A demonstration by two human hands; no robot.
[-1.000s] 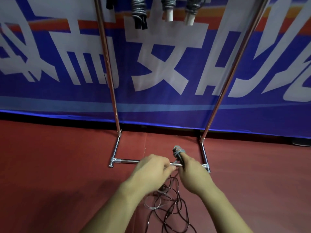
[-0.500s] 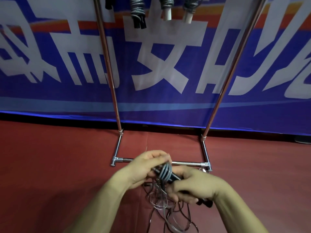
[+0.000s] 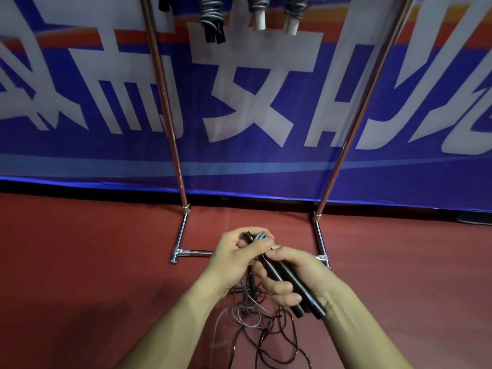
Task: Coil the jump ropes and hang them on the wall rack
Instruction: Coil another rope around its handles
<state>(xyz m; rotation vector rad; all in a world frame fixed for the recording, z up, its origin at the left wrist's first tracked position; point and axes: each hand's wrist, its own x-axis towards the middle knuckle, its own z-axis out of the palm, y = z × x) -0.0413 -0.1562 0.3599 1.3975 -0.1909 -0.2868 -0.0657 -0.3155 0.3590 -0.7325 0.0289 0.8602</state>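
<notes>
Right hand (image 3: pixel 306 265): two black jump-rope handles (image 3: pixel 277 271) are being gripped side by side, the grip curled round their middle. Their butt ends are being pointed toward 5 o'clock, out past the heel of the hand.
Left hand (image 3: pixel 234 251): the upper ends of the handles, at 11 o'clock of the right hand, are being pinched between thumb and fingers. The grip is being pressed onto a few grey cord turns (image 3: pixel 259 236) wound there.
Rope in work: it is being held above the floor, in front of the rack's base bar, at 6 o'clock of the frame.
Loose cords (image 3: pixel 269 331): a tangle of dark and pale cord is being left on the red floor (image 3: pixel 80 262) at 6 o'clock of the hands. Whether it runs up to the held handles cannot be told.
Rack (image 3: pixel 198 253): a chrome frame with two uprights and a low base bar is being stood just before the banner.
Hung ropes (image 3: pixel 210 12): three coiled bundles are being carried at 12 o'clock, one with black handles and two with pale ones.
Banner (image 3: pixel 106 155): a blue sheet with large white characters is being shown behind the rack.
</notes>
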